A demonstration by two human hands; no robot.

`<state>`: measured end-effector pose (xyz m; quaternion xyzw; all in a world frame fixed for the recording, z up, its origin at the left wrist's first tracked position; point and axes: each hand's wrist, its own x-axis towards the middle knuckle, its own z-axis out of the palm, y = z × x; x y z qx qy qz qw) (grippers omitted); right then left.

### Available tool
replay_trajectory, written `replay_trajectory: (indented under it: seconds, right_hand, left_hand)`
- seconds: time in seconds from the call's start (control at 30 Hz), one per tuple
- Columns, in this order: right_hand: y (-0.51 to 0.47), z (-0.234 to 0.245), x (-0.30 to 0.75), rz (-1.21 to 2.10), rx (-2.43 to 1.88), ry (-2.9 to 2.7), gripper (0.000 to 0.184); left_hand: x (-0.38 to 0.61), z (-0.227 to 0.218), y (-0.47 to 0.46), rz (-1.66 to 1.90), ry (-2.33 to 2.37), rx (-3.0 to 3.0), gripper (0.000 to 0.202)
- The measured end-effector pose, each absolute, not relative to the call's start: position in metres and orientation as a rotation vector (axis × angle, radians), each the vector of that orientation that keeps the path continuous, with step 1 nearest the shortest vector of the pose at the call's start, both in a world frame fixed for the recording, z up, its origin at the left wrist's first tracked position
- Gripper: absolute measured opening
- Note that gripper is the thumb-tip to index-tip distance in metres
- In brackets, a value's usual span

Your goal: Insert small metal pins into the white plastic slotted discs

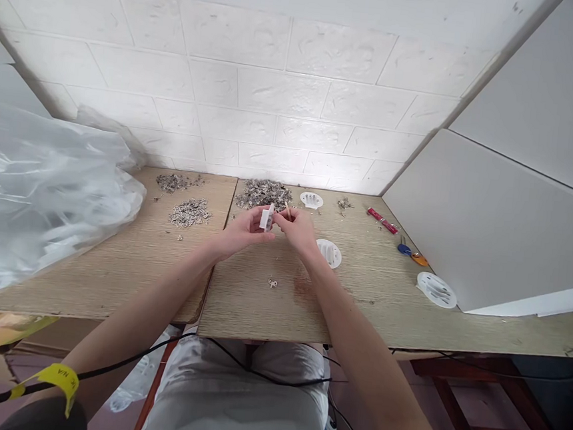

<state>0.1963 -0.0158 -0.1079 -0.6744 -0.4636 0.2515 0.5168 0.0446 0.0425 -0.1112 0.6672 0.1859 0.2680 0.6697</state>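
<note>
My left hand is closed round a small white plastic part, held upright above the wooden table. My right hand meets it from the right, fingers pinched at the part with a thin stick-like piece poking up; what that piece is I cannot make out. Just behind the hands lies a big heap of small metal pieces. A white round plastic part rests right of my right hand. One loose metal piece lies on the table in front of the hands.
Two smaller heaps of metal pieces lie left. More white round parts sit behind and far right. A red tool and a blue-orange item lie by the grey panel. A large clear plastic bag fills the left.
</note>
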Motion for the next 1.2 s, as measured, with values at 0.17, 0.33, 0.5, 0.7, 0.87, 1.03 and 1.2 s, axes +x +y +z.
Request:
replay_trajectory:
  seconds: [0.17,0.33,0.5,0.7,0.87,1.03,1.2]
  right_hand:
    - [-0.016,-0.107,0.195,0.665,-1.617,-1.027,0.019]
    - [-0.014,-0.112,0.195,0.659,-1.601,-1.033,0.017]
    - [-0.015,-0.114,0.194,0.609,-1.613,-1.069,0.017]
    - [-0.016,-0.110,0.194,0.613,-1.565,-1.117,0.023]
    - [-0.016,-0.108,0.199,0.632,-1.535,-1.101,0.015]
    - [-0.017,-0.104,0.201,0.623,-1.518,-1.094,0.017]
    - [-0.016,-0.104,0.199,0.546,-1.590,-1.063,0.015]
  left_hand:
    - [0.046,-0.111,0.041,0.610,0.420,1.528,0.063]
    - [0.046,-0.110,0.039,0.605,0.448,1.526,0.070]
    - [0.048,-0.111,0.038,0.617,0.432,1.524,0.070]
    - [0.047,-0.112,0.041,0.639,0.441,1.520,0.067]
    - [0.047,-0.114,0.043,0.648,0.350,1.529,0.048]
    - [0.047,-0.113,0.042,0.669,0.281,1.522,0.041]
    - [0.047,-0.111,0.040,0.638,0.337,1.579,0.053]
